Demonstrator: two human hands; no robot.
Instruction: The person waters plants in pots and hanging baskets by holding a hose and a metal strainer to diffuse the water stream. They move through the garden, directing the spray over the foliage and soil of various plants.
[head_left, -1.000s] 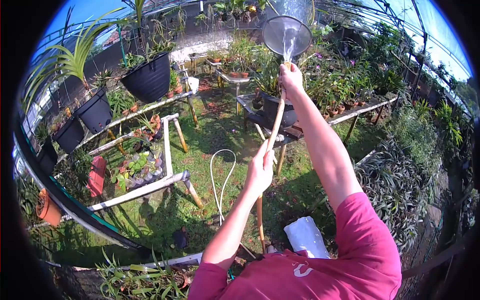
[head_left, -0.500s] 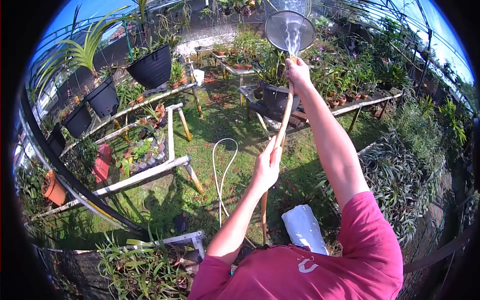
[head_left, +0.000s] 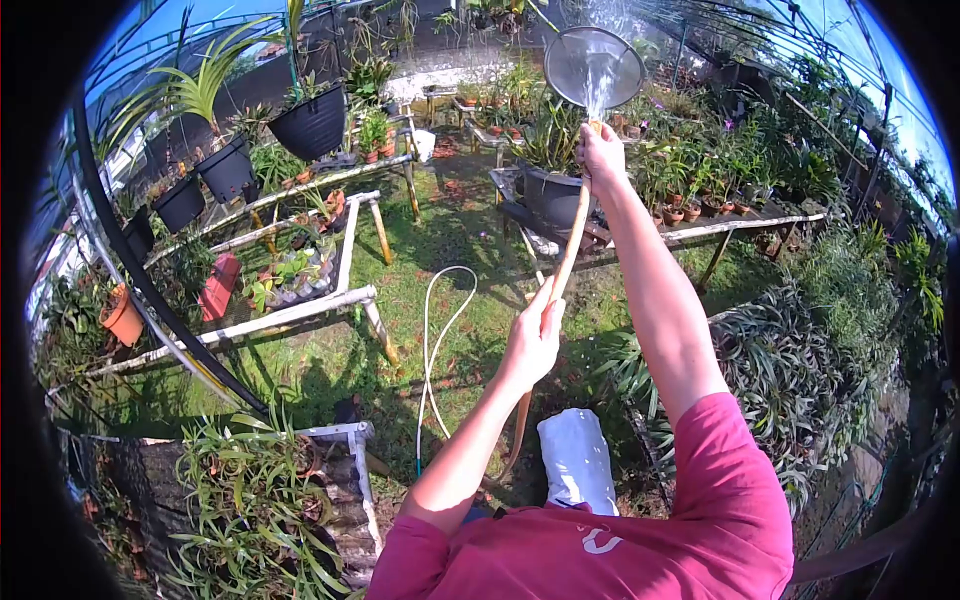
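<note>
My right hand (head_left: 602,152), arm stretched forward, is closed around the end of a tan garden hose (head_left: 572,245). Water (head_left: 598,88) spurts upward from the hose mouth, just above my fingers. Directly behind the jet in this view is a round grey disc (head_left: 568,70) with a pale rim. Lower down, my left hand (head_left: 533,345) grips the same hose, its thumb and fingers lying along it. Below that hand the hose hangs down toward the grass. A big dark pot (head_left: 553,198) with a leafy plant stands close behind the hose.
Potted plants fill a bench (head_left: 690,232) on the right and a white-framed bench (head_left: 270,322) on the left. Black pots (head_left: 308,122) hang at upper left. A thin pale hose (head_left: 428,340) loops over the grass. Near my body lies a white sack (head_left: 578,455).
The view has shifted slightly, with the left benches and the sack changing place in it. Both hands keep their hold on the hose, and water still runs from it.
</note>
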